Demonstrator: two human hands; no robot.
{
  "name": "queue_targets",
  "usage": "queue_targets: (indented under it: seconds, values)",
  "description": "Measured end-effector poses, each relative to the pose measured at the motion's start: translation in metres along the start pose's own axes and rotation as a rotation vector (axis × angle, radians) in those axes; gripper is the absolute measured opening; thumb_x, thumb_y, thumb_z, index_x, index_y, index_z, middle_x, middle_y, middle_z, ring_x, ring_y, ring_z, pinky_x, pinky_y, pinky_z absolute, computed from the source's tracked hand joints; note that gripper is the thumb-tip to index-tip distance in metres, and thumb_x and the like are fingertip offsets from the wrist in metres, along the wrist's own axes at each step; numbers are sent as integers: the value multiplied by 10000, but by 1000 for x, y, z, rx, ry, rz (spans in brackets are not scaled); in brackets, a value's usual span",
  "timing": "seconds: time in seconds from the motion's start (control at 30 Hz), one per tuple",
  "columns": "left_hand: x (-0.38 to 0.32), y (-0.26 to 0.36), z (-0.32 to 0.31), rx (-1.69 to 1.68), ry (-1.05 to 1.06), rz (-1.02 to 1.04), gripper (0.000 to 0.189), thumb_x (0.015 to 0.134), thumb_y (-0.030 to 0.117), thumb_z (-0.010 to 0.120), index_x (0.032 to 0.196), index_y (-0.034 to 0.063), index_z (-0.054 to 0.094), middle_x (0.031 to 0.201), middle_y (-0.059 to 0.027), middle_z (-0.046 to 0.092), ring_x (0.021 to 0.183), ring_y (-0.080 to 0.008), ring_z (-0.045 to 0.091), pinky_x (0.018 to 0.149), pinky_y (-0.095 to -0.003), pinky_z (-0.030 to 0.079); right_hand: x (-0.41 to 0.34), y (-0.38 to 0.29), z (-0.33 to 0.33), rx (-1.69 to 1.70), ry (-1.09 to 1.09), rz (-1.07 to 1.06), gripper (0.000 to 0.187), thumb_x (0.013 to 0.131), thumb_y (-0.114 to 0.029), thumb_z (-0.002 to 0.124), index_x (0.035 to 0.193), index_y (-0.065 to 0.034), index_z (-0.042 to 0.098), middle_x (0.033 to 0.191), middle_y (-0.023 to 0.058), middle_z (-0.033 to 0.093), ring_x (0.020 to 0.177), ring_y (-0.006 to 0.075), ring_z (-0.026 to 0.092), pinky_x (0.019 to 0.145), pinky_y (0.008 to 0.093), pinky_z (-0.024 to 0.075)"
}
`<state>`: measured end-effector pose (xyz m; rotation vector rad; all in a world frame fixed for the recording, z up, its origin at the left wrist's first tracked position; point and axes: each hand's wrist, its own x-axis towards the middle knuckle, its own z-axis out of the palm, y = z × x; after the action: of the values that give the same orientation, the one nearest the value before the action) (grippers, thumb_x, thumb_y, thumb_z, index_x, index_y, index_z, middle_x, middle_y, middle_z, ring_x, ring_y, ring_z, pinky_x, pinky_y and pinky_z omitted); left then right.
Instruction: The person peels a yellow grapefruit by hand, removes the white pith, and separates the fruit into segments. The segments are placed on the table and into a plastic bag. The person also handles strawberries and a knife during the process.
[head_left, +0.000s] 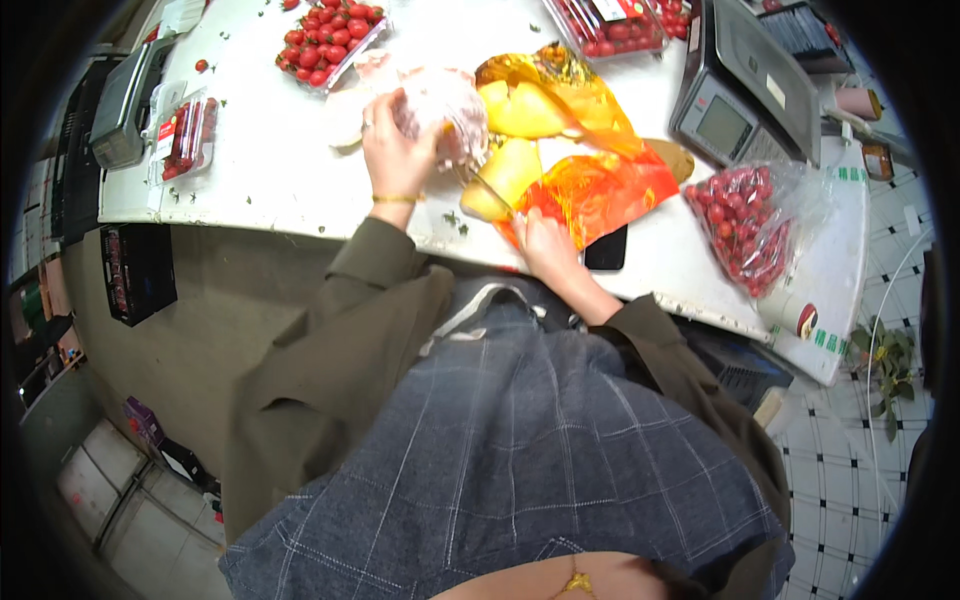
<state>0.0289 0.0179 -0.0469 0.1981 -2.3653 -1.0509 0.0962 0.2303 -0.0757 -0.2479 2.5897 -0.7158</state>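
My left hand (399, 150), wearing a ring, is at a crumpled pinkish-white wrapping (442, 109), with its thumb and fingers against the near left side. A small yellow bit shows by the thumb. My right hand (546, 244) grips what looks like a thin knife (491, 190), its blade pointing up and left toward the wrapping. Under and beside the blade lies a yellow peel piece (517, 171); another yellow peel piece (525, 111) lies farther back. Both rest on a shiny orange and red plastic bag (619, 184) spread on the white table (285, 180).
Punnets of cherry tomatoes (328, 41) stand at the back, and a smaller punnet (187, 139) at left. A digital scale (731, 112), a plastic bag of cherry tomatoes (739, 217) and a paper cup (787, 313) are at right. A dark phone (607, 251) lies near the front edge.
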Motion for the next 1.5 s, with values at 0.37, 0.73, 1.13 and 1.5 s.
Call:
queue_targets:
  seconds: [0.37, 0.73, 1.13, 1.5]
  values:
    - [-19, -3, 6, -63, -63, -181, 719, 589, 165, 785, 1196, -15, 443, 1156, -195, 429, 1076, -315, 444, 926, -376, 396, -9, 12, -85, 168, 109, 189, 354, 879, -306, 499, 951, 35, 562, 831, 253, 607, 798, 401, 596, 718, 466, 466]
    - [18, -38, -4, -223, -340, -368, 607, 663, 261, 721, 1167, -27, 544, 1095, -173, 562, 960, -216, 563, 854, -314, 445, 78, -61, -33, 350, 473, -324, 469, 797, -245, 619, 1164, 25, 510, 1199, 227, 498, 1093, 350, 501, 936, 393, 404]
    - [49, -37, -42, -62, -612, -312, 585, 620, 244, 631, 1119, -55, 575, 789, -183, 657, 678, -211, 648, 665, -311, 502, 76, -110, -26, 202, 431, -363, 558, 700, -223, 675, 1173, -17, 463, 1157, 214, 497, 1063, 372, 506, 902, 403, 421]
    - [77, -65, -38, -209, -881, -304, 604, 609, 234, 679, 1164, 17, 580, 926, -176, 658, 836, -238, 650, 780, -302, 495, 78, -122, -17, 201, 415, -209, 654, 641, -273, 695, 1196, -36, 442, 1199, 218, 472, 991, 387, 551, 813, 427, 483]
